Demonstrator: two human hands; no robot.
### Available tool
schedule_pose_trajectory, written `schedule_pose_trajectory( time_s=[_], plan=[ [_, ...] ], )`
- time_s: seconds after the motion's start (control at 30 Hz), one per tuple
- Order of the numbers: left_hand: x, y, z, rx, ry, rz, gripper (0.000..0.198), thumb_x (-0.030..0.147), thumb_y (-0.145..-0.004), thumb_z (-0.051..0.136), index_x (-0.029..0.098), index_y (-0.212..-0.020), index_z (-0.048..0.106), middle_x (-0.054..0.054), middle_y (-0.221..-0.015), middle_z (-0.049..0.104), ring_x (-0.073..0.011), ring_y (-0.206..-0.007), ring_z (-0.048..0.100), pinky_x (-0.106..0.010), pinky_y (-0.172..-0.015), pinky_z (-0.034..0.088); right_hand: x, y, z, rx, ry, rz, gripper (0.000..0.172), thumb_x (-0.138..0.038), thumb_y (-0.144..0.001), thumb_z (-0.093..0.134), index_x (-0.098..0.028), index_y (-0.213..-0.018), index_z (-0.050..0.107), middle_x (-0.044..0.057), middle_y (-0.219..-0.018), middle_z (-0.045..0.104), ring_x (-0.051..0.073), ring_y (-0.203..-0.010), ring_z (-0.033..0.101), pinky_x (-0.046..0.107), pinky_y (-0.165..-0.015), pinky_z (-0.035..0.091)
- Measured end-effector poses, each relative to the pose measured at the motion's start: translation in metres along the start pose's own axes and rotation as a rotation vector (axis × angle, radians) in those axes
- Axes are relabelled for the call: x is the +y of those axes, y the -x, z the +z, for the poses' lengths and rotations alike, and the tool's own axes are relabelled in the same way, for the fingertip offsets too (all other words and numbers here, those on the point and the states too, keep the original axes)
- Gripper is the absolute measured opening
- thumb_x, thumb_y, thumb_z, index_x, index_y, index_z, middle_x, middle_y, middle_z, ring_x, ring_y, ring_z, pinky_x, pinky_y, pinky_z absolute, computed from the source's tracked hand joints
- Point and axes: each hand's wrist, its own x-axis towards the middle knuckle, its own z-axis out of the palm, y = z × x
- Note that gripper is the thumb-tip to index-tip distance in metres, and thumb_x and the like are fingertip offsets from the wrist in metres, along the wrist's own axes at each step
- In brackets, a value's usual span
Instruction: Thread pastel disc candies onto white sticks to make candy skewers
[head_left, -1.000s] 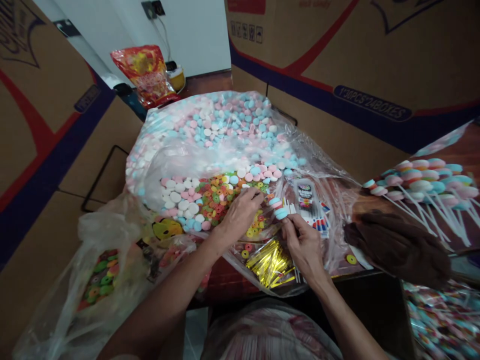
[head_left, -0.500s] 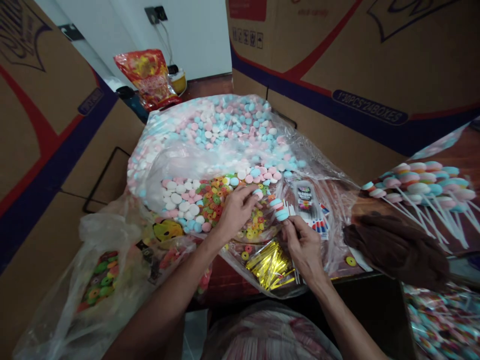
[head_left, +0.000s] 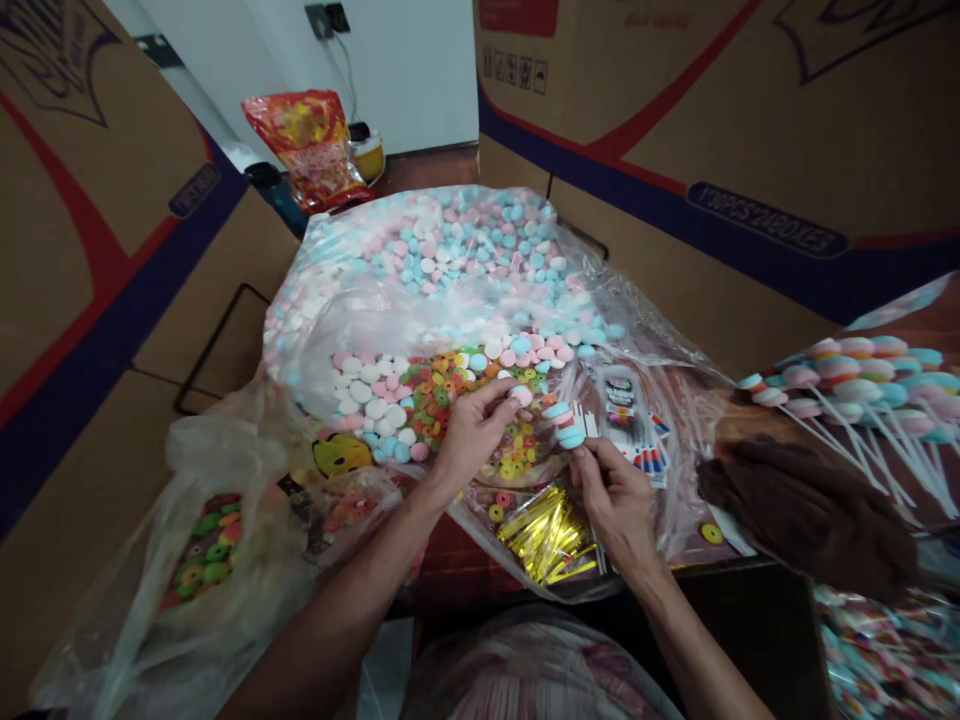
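My left hand (head_left: 474,432) pinches a pink round candy (head_left: 520,394) between thumb and fingers, just above a heap of small coloured ring candies (head_left: 439,395). My right hand (head_left: 611,492) grips a white stick with a stack of blue, pink and white candies (head_left: 564,421) threaded on its top. The two hands are close together over a large clear plastic bag (head_left: 450,290) full of pink, blue and white round candies.
Gold twist ties (head_left: 546,532) lie in a clear packet under my hands. Finished candy sticks (head_left: 855,385) are piled at the right beside a brown cloth (head_left: 806,515). A bag of ring candies (head_left: 206,555) sits lower left. Large cardboard boxes (head_left: 712,150) wall both sides.
My left hand has lifted out of the candy heap with a pink candy pinched in it and moved toward the stick. The right hand has kept hold of the stick.
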Motion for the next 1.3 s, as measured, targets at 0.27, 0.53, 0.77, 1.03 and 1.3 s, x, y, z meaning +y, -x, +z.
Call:
schedule_pose_trajectory(
  time_s=[0.27,0.53,0.77,1.03,1.3],
  plan=[
    [-0.007,-0.004,0.002,0.152,-0.008,0.112,0.033,0.032,-0.085,0.064,0.015,-0.113,0.07,-0.004,-0.096,0.075,-0.0166,-0.083,0.069,-0.028,-0.079,0.056,-0.007,0.002,0.0,-0.054,0.166,-0.12,0.023,-0.031,-0.096,0.049,-0.019,-0.079,0.06,-0.005,-0.057,0.043,0.01,-0.05,0.04,0.022,-0.049,0.033],
    [-0.011,-0.002,0.002,0.184,-0.107,0.192,0.032,0.029,-0.087,0.062,0.016,-0.116,0.07,-0.007,-0.11,0.073,-0.0177,-0.095,0.067,-0.03,-0.087,0.053,-0.01,0.003,0.004,-0.07,0.199,-0.108,0.024,-0.031,-0.095,0.048,-0.018,-0.08,0.062,-0.006,-0.056,0.042,0.01,-0.049,0.039,0.022,-0.05,0.033],
    [-0.014,-0.003,0.001,0.199,-0.19,0.223,0.03,0.027,-0.089,0.059,0.019,-0.116,0.069,-0.006,-0.11,0.071,-0.0183,-0.099,0.066,-0.032,-0.086,0.054,-0.005,0.004,0.004,-0.071,0.229,-0.129,0.025,-0.03,-0.096,0.048,-0.018,-0.08,0.062,-0.005,-0.057,0.044,0.01,-0.05,0.04,0.022,-0.051,0.033],
    [-0.015,-0.001,0.004,0.189,-0.276,0.321,0.025,0.022,-0.09,0.057,0.019,-0.112,0.069,-0.007,-0.107,0.07,-0.0188,-0.1,0.065,-0.033,-0.09,0.052,-0.013,0.004,0.007,-0.033,0.276,-0.111,0.028,-0.031,-0.096,0.047,-0.02,-0.072,0.057,-0.007,-0.054,0.036,0.01,-0.047,0.034,0.022,-0.049,0.03],
    [-0.014,0.003,0.006,0.19,-0.443,0.49,0.023,0.014,-0.092,0.053,0.018,-0.109,0.068,-0.006,-0.099,0.068,-0.0152,-0.091,0.064,-0.027,-0.081,0.052,-0.017,0.003,0.009,-0.097,0.301,-0.05,0.029,-0.033,-0.095,0.045,-0.019,-0.074,0.059,-0.007,-0.053,0.035,0.01,-0.046,0.033,0.022,-0.047,0.029]
  ],
)
